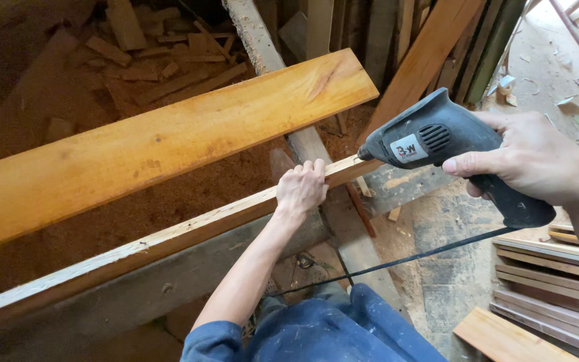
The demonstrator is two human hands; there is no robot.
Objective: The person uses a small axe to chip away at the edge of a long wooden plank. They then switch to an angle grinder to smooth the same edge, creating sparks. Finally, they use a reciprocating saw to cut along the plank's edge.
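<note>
Meanwhile, in a sawdust-strewn workshop, my hands steady a wooden strip (169, 234) and level a corded electric drill (437, 144) at its end.

My left hand (301, 188) is curled over the pale, rough-sawn edge of the strip, fingers wrapped tight around it; my right hand (531, 161) is closed on the drill's dark grey plastic grip, with the nose touching the strip's far end. A small rectangular label, white with red and black marks, sits on the drill's side next to slotted vents. Its black cord (397, 258) runs down past my blue sleeve. Beyond the strip lies a broad, smooth orange-toned plank (162, 144), set at the same slant. Offcuts (162, 60) litter the reddish sawdust behind, and flat boards (544, 275) are stacked at right.
</note>
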